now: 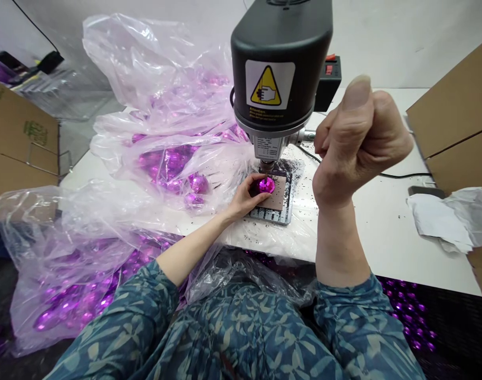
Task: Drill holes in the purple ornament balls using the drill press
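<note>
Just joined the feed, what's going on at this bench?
The person's left hand holds a shiny purple bauble on a pad under a small drill press. Their right hand is raised in a fist, touching nothing. Dark shavings speckle the white table, and more baubles lie in clear plastic bags.

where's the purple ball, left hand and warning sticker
purple ball (266, 185), head view, on its shiny top
left hand (241, 198), head view, on the back of the hand
warning sticker (267, 86), head view, on its yellow triangle
</note>
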### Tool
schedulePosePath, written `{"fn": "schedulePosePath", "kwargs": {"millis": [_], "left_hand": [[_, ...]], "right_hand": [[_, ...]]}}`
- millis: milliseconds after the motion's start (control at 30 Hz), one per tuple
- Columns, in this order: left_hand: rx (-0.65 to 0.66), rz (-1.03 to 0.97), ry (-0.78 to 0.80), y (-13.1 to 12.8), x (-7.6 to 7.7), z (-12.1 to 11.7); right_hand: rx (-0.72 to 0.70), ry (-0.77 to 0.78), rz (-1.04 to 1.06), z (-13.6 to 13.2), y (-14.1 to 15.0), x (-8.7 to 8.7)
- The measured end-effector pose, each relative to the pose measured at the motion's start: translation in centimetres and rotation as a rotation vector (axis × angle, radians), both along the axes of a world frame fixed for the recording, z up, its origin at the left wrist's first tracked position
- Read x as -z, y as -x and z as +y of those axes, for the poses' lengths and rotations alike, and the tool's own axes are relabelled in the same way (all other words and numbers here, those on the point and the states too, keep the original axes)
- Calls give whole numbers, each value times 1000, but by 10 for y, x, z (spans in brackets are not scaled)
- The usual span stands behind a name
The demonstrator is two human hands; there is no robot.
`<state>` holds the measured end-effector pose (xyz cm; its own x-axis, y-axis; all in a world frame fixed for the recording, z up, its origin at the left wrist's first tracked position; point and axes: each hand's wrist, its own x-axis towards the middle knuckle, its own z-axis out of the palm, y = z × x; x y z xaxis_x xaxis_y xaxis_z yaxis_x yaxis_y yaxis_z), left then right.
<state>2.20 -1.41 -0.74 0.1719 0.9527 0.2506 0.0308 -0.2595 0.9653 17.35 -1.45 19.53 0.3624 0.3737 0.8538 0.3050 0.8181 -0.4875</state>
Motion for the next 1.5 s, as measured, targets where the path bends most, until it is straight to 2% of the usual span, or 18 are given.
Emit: {"fn": "schedulePosePath", "kwargs": {"millis": [100, 233, 533, 700, 1033, 1133, 1233, 1300, 1367, 1400, 1433, 1500], "left_hand": [[-27, -8, -1, -1, 2, 0], [-28, -20, 0, -2, 2, 0], [-12, -12, -13, 0, 2, -2], [-11, -4, -39, 1, 7, 0], [-25, 14, -67, 0, 11, 1], [-25, 20, -71, -1, 11, 3], [-77, 51, -73, -3, 6, 2], [-176, 109, -94, -2, 0, -9], [-244, 196, -189, 0, -6, -32], [-230, 231, -278, 2, -8, -47], [-174, 256, -391, 4, -9, -65], [45, 289, -654, 8, -4, -102]], "right_hand": [[28, -116, 4, -2, 0, 1], [3, -281, 1, -3, 0, 12], [-26, -344, 7, -1, -4, 38], [80, -456, -123, 5, -11, 54], [-20, -628, -189, 7, -10, 60], [-19, -562, -154, 1, -8, 48], [26, -374, -78, -2, -5, 18], [24, -286, -61, -1, -2, -3], [-7, -182, -51, 3, 0, -17], [-16, -157, -34, 4, 2, -20], [-22, -144, -13, 6, 3, -22], [-20, -166, 28, 8, 6, -21]]}}
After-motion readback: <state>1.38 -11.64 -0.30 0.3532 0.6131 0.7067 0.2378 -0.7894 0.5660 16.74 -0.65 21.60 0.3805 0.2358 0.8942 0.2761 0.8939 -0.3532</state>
